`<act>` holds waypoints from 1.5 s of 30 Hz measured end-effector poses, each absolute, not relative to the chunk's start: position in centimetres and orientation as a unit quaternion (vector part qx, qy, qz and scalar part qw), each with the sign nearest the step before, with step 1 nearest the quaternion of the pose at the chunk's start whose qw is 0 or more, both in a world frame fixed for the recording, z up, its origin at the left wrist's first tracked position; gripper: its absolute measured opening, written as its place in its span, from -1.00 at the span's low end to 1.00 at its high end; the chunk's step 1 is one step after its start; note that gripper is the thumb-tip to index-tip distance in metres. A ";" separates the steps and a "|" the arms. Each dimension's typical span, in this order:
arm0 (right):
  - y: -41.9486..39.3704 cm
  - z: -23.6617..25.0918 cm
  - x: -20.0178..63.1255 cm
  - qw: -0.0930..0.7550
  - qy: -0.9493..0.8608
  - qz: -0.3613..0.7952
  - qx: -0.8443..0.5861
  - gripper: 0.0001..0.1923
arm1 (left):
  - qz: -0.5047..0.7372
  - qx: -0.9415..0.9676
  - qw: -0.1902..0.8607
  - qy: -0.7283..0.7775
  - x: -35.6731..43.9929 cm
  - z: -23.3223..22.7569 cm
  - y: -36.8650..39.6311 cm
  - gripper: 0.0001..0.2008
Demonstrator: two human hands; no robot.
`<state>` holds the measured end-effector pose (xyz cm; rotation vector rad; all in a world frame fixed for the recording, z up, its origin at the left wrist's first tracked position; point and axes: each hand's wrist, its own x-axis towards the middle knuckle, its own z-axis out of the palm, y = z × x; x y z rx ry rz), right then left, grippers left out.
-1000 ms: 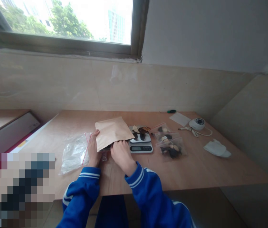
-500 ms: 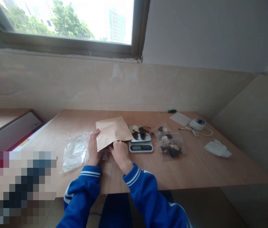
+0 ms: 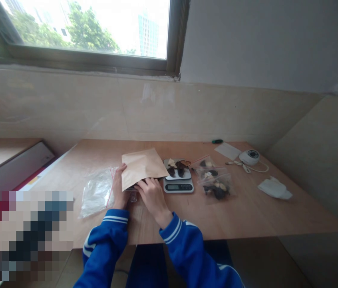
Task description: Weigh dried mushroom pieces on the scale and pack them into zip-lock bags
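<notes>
A brown paper bag (image 3: 142, 166) lies tilted, its opening toward me. My left hand (image 3: 120, 188) grips its left side, thumb on the front and the other fingers hidden behind. At the opening my right hand (image 3: 150, 194) has its fingers bent and partly inside; what they hold, if anything, is hidden. Just right of the bag stands a small digital kitchen scale (image 3: 178, 186). Dark and pale dried pieces (image 3: 181, 168), looking like dried mushrooms, rest on its plate.
Clear zip bags (image 3: 217, 189) with similar dried pieces lie right of the scale. Empty clear bags (image 3: 97, 194) are at the left. Farther right are a white dome camera (image 3: 249, 157) with cable, a crumpled white cloth or tissue (image 3: 274, 188), a paper sheet (image 3: 227, 151) and a green-handled screwdriver (image 3: 217, 141).
My right hand has drawn back slightly from the bag's opening, and its fingers are less curled than before. My left hand keeps its hold on the bag. The view has shifted a little.
</notes>
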<state>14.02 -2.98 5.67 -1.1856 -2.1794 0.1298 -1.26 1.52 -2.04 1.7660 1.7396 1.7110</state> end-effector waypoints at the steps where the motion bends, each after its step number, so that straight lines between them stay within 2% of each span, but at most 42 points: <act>1: -3.5 5.7 14.6 0.355 -0.829 0.055 -0.428 -0.82 | 0.567 0.584 0.064 0.577 -1.3 -2.0 1.5 -0.50; 4: -4.8 5.7 17.8 0.434 -0.811 0.071 -0.386 -0.81 | 0.558 0.588 0.064 0.582 -1.2 -1.8 1.3 -0.47; 7: -4.5 4.9 22.8 0.463 -0.765 0.031 -0.446 -0.79 | 0.549 0.588 0.071 0.589 -1.1 -1.5 1.1 -0.45; 13: 0.0 1.8 30.4 0.357 -0.737 -0.064 -0.571 -0.74 | 0.537 0.572 0.077 0.616 -0.9 -1.1 1.1 -0.50; 16: 1.7 0.9 30.8 0.291 -0.747 -0.091 -0.591 -0.74 | 0.501 0.569 0.069 0.648 -0.9 -0.8 1.1 -0.54; 19: 1.8 0.4 30.4 0.266 -0.757 -0.107 -0.587 -0.70 | 0.440 0.589 0.048 0.677 -0.9 -0.6 1.1 -0.54; 22: 0.2 0.0 30.3 0.286 -0.742 -0.128 -0.592 -0.63 | 0.366 0.609 0.018 0.704 -0.7 -0.5 1.0 -0.49; 25: -2.0 -0.8 30.9 0.338 -0.719 -0.136 -0.591 -0.66 | 0.335 0.616 0.014 0.713 -0.8 -0.8 1.3 -0.46; 28: -3.9 -1.9 31.6 0.380 -0.703 -0.136 -0.585 -0.68 | 0.361 0.621 0.041 0.694 -1.4 -0.9 1.9 -0.48; 31: -4.6 -2.7 32.1 0.388 -0.712 -0.129 -0.571 -0.66 | 0.402 0.591 0.078 0.695 -2.0 0.2 2.0 -0.54; 35: -4.1 -3.2 32.2 0.389 -0.719 -0.108 -0.565 -0.61 | 0.447 0.562 -0.011 0.696 -1.7 3.2 -0.5 -0.63; 40: -3.4 -4.0 32.1 0.390 -0.693 -0.071 -0.602 -0.65 | 0.372 0.525 -0.072 0.762 -0.4 4.6 -4.8 -0.70; 45: -3.3 -4.8 32.1 0.367 -0.703 -0.058 -0.606 -0.66 | 0.245 0.580 0.032 0.776 -1.1 2.6 -6.3 -0.73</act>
